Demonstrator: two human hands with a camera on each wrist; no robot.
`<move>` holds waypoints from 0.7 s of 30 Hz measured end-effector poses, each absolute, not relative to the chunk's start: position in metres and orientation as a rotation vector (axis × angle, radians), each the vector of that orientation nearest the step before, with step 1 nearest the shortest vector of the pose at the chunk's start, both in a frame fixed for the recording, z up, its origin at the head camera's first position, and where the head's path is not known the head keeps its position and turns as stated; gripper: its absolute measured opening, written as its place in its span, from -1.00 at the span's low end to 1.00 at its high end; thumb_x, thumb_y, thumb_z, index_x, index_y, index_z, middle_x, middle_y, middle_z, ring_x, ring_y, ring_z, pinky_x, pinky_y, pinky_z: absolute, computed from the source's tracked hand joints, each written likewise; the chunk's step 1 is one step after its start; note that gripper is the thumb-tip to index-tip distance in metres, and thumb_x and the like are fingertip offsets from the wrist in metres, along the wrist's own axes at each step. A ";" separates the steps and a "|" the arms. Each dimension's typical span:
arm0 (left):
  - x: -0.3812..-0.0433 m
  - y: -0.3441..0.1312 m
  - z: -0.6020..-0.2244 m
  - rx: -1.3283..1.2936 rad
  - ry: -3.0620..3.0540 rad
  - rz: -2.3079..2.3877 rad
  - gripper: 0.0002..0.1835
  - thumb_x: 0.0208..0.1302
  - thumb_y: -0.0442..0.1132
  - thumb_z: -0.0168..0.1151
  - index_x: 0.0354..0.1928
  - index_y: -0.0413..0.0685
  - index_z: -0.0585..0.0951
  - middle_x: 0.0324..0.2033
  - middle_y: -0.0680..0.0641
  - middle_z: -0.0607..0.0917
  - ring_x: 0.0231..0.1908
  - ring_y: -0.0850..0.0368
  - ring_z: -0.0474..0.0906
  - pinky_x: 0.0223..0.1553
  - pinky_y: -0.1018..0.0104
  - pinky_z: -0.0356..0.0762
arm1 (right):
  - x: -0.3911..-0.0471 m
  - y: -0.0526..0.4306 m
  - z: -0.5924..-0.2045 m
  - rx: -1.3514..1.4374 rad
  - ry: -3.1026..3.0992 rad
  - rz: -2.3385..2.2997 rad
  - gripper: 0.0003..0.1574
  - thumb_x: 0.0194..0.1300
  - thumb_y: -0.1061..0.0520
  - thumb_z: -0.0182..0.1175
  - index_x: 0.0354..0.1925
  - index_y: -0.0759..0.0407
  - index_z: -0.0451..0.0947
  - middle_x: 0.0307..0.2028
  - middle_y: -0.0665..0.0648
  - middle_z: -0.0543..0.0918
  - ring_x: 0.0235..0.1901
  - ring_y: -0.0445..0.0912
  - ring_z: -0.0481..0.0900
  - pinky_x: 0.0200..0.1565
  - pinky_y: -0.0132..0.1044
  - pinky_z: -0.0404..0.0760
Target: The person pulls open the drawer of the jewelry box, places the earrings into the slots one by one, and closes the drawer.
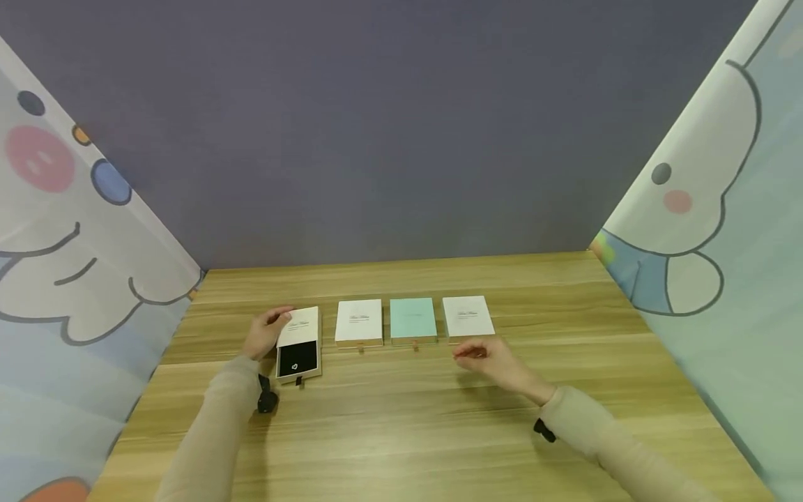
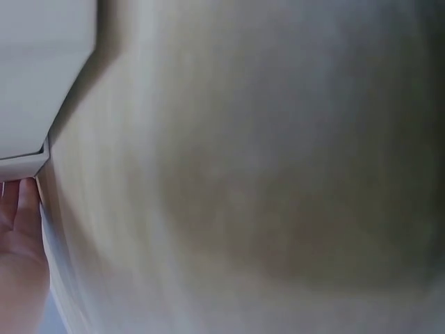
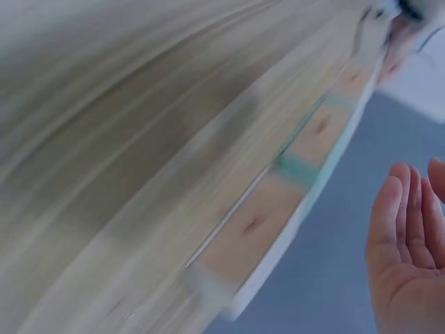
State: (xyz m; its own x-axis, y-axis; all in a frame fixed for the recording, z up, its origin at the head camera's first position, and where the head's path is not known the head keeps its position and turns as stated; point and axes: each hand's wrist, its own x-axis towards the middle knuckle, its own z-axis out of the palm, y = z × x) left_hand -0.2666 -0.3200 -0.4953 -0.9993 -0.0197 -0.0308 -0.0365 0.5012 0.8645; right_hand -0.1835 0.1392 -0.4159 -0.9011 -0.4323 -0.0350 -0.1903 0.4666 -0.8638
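Note:
A cream drawer-style jewelry box (image 1: 302, 325) lies at the left of a row of boxes, its drawer pulled out toward the person. Inside the drawer is a black insert (image 1: 307, 354) with a small silver heart-shaped piece (image 1: 294, 366) on it. My left hand (image 1: 263, 335) holds this box at its far left corner; in the left wrist view the fingers (image 2: 28, 209) meet the box's end wall. Above the table, just in front of the rightmost white box (image 1: 468, 316), hovers my right hand (image 1: 492, 359), fingers loosely bent and holding nothing.
Between those two stand a white box (image 1: 359, 321) and a mint-green box (image 1: 413, 318), both closed, with small pull tabs facing the person. All lie on a wood-grain table (image 1: 376, 432). A grey wall (image 1: 401, 139) rises behind, with cartoon-printed curtains (image 1: 753, 244) at both sides.

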 end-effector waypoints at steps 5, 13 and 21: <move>-0.266 -0.327 -0.495 -0.080 2.713 1.549 -0.49 0.37 0.00 -0.04 0.15 -0.26 0.45 -0.03 -0.25 0.52 -0.29 0.35 0.40 -0.30 0.53 0.43 | -0.191 0.184 -0.423 -0.468 2.645 -1.276 -0.72 0.21 0.19 0.20 -0.14 0.35 0.58 -0.21 0.23 0.66 -0.27 -0.08 0.60 -0.25 -0.38 0.62; -0.267 -0.325 -0.497 -0.114 2.694 1.561 -0.46 0.35 0.04 -0.02 0.15 -0.26 0.46 -0.10 -0.23 0.55 -0.37 0.37 0.43 -0.36 0.52 0.47 | -0.200 0.227 -0.433 -0.357 2.800 -1.174 -0.73 0.21 0.24 0.18 -0.14 0.40 0.57 -0.25 0.25 0.66 -0.25 0.04 0.61 -0.24 -0.25 0.63; -0.268 -0.321 -0.498 -0.116 2.670 1.593 -0.48 0.37 0.00 -0.04 0.16 -0.28 0.44 -0.16 -0.15 0.55 -0.38 0.38 0.44 -0.38 0.51 0.49 | -0.204 0.248 -0.449 -0.278 2.784 -1.200 -0.73 0.20 0.30 0.17 -0.14 0.47 0.55 -0.25 0.32 0.65 -0.27 0.06 0.62 -0.25 -0.27 0.64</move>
